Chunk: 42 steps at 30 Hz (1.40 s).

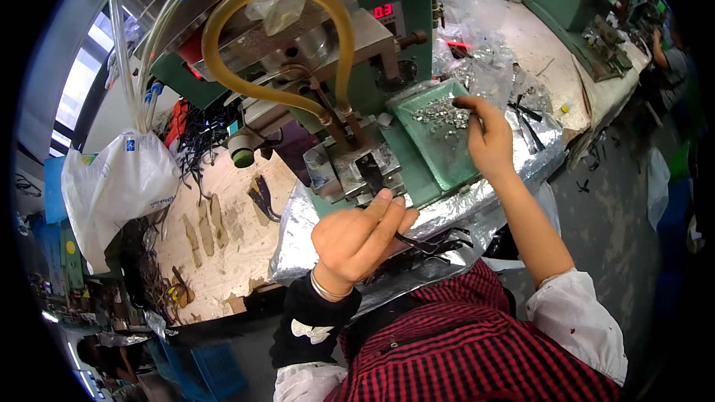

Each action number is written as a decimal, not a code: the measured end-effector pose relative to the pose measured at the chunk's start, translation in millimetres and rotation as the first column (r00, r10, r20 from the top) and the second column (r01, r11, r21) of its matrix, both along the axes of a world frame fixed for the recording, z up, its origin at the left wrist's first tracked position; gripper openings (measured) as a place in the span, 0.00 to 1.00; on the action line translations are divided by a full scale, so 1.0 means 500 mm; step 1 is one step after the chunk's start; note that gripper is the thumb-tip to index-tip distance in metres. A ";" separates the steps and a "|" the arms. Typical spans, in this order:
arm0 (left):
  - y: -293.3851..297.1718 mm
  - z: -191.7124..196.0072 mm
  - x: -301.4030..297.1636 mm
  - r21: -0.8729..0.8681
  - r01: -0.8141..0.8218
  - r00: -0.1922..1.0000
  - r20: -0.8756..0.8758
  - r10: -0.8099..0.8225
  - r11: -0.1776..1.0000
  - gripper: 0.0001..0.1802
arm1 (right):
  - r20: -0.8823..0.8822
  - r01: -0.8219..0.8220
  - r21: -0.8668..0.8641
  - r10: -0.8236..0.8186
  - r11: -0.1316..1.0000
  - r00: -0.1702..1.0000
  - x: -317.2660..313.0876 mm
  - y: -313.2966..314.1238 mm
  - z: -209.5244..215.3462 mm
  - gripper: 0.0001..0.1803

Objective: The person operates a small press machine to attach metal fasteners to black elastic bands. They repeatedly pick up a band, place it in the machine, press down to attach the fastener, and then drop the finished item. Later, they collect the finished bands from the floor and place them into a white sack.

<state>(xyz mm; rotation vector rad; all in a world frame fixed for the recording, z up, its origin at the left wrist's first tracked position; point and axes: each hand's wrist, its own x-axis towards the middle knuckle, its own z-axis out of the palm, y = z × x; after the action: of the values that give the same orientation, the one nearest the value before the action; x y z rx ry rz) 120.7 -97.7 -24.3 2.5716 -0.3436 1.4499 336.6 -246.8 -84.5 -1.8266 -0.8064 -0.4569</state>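
in the head view, your left hand (pixel 363 234) is curled shut, thumb and fingers pinched on a thin black strip part (pixel 426 242) that sticks out to the right over the foil-covered bench edge (pixel 298 223). your right hand (pixel 488 138) reaches out to the green tray (pixel 439 156); its fingertips are drawn together over the small silvery metal pieces (pixel 441 115) heaped at the tray's far end, though whether a piece is already between them is too small to tell.

by the look of it you are at the pick-up step: one part held ready in the left hand, the right fetching a metal piece to go with it. the next move likely calls for a fine pinch on a single piece without dragging its neighbours, then bringing both hands toward the metal fixture block (pixel 357 171) that sits just left of the tray, under the green press machine (pixel 402 30). a yellowish hose (pixel 223 37) loops in front of the machine, so the approach looks best kept low.

more black strips (pixel 439 249) lie in a loose pile on the foil near your left hand. farther left, the worn wooden bench top (pixel 223 238) carries a few dark scraps, with a white plastic bag (pixel 119 186) hanging at its end. to the right a long pale bench (pixel 551 59) runs away with another green machine (pixel 581 0) on it, and clear bags of parts (pixel 477 45) sit behind the tray. the grey floor (pixel 618 201) shows scattered black offcuts.
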 end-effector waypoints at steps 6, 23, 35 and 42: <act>-0.006 -0.009 -0.002 -0.023 -0.042 0.999 -0.017 0.041 0.999 0.15 | -0.108 -0.015 -0.341 -0.024 0.940 0.994 -0.013 -0.025 -0.027 0.09; 0.352 -0.101 -0.220 0.620 -0.304 0.715 -0.353 0.604 0.723 0.23 | -0.189 -0.141 -0.144 0.113 0.979 0.975 0.007 0.008 -0.079 0.09; 0.433 -0.235 -0.231 0.548 -0.327 0.538 -0.562 0.628 0.770 0.07 | -0.133 0.076 -0.138 -0.094 0.988 0.987 -0.026 -0.180 -0.118 0.11; 0.440 -0.251 -0.167 0.554 -0.434 0.338 -0.630 0.699 0.710 0.06 | -0.148 -0.281 0.024 0.282 0.959 0.948 -0.135 -0.020 0.059 0.08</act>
<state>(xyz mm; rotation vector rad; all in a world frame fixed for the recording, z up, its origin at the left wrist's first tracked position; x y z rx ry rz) 37.2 122.5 -149.7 3.4367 0.6338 0.0427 268.9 -256.9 -55.2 -1.6866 -0.9431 -0.1345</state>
